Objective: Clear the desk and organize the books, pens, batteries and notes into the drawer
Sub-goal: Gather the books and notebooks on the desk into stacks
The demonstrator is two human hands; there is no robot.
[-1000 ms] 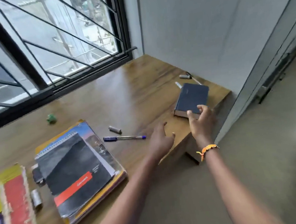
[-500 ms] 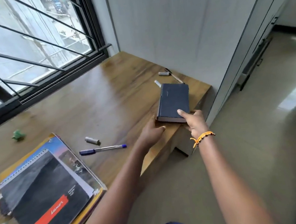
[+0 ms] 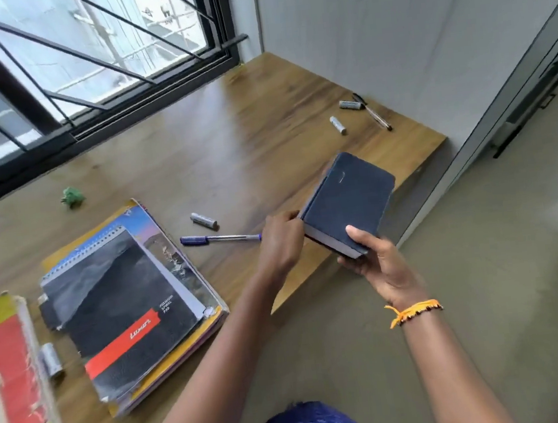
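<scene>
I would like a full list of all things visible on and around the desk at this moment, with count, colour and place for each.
dark blue book: 1, navy, lifted over the desk's front edge, held by both hands
batteries: 3 clear, silver; one mid-desk, two at far right
blue pen: 1, mid-desk, beside left hand
black pen: 1, far right corner
notebook stack: 1, black-and-red spiral pad on top, left
yellow-red book: 1, far left edge
green object: 1, small, near window
desk: 1, brown wood
left hand: on book's spine
right hand: under book's near end
</scene>
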